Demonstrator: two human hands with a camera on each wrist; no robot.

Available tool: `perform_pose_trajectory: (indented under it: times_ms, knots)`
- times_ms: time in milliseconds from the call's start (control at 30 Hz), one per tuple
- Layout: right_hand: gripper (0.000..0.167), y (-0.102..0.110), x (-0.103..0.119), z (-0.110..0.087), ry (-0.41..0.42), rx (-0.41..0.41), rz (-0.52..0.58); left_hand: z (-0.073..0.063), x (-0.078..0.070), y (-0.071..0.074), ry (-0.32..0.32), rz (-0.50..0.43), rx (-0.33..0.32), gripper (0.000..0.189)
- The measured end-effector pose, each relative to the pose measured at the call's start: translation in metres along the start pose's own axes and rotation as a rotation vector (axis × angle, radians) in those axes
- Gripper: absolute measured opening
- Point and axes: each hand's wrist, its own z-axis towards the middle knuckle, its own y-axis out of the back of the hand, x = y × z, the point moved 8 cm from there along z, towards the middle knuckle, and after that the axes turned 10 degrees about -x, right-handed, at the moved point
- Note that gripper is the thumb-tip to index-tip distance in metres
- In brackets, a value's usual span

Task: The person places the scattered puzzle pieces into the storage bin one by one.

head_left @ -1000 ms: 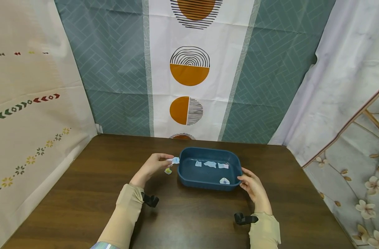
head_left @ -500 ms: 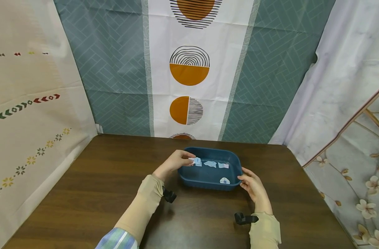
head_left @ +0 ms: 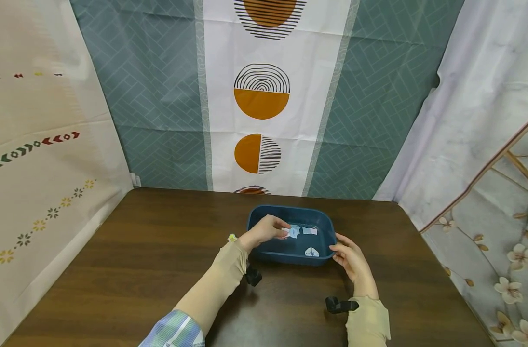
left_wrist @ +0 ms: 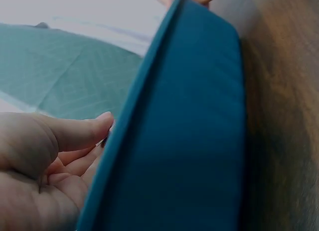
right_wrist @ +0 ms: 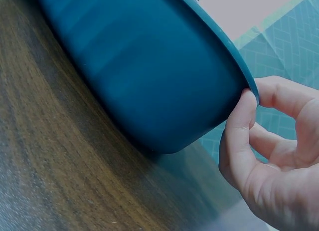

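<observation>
My left hand [head_left: 265, 230] reaches over the near-left rim of a dark blue rectangular tub [head_left: 285, 257]. Thumb and fingertips pinch a small light-blue and white paper cutout [head_left: 293, 232], low over a similar piece inside, which it overlaps in the head view. In the left wrist view, the tub wall [left_wrist: 184, 116] hides most of what those fingers hold. My right hand [head_left: 351, 259] grips the tub's right rim, thumb and fingers on either side of it, as the right wrist view shows. Inside the tub lie a pale flag-like cutout [head_left: 309, 231] and a white cutout with a compass star [head_left: 312, 252].
The tub stands on a dark brown wooden table [head_left: 138, 250]. A small yellow-green cutout [head_left: 232, 237] shows on the table just past my left sleeve [head_left: 231, 262]. Behind the table hangs a patterned curtain [head_left: 259, 144], with other cloths at both sides.
My left hand has moved right, from beside the tub's left end to over its middle, carrying the pale cutout. The right hand stays at the rim.
</observation>
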Motion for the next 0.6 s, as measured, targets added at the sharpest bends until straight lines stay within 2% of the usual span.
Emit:
perform_pose_trajectory:
  times_ms: [100, 300, 600]
  knots:
    - [0.060, 0.000, 0.000, 0.000, -0.003, -0.005, 0.006, 0.003, 0.002, -0.010, 0.012, 0.005, 0.008, 0.028]
    - [0.062, 0.001, -0.001, 0.000, -0.013, -0.002, 0.010, 0.005, 0.004, -0.025, -0.008, 0.067, 0.033, 0.028]
    - [0.062, 0.001, -0.001, 0.000, -0.009, -0.005, 0.010, 0.006, 0.010, -0.034, -0.006, 0.164, 0.055, 0.022]
